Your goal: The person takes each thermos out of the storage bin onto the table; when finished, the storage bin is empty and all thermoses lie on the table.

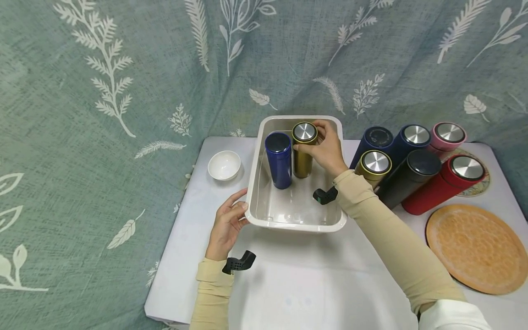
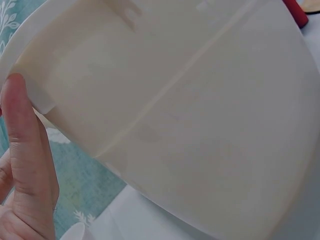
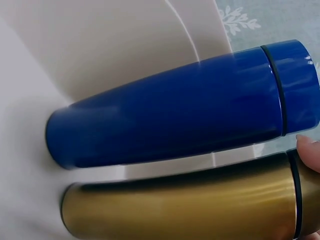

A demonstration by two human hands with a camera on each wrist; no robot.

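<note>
A white plastic tub (image 1: 301,224) stands on the table with a blue thermos flask (image 1: 280,165) and a gold thermos flask (image 1: 303,160) upright in it, side by side. My right hand (image 1: 328,149) grips the gold flask near its silver-topped lid, thumb on the near side and fingers behind. In the right wrist view the thumb (image 3: 307,152) shows at that lid, close to the blue flask (image 3: 180,110). At the tub's front left corner my left hand (image 1: 227,224) holds the rim; the left wrist view shows a straight digit (image 2: 22,140) against the tub's outer wall (image 2: 175,125).
Right of the tub stand several more flasks, among them a gold one (image 1: 373,167), a black one (image 1: 408,178), a red one (image 1: 445,183) and a pink one (image 1: 447,137). A round tan board (image 1: 478,247) lies nearer. A white bowl (image 1: 224,166) sits left of the tub.
</note>
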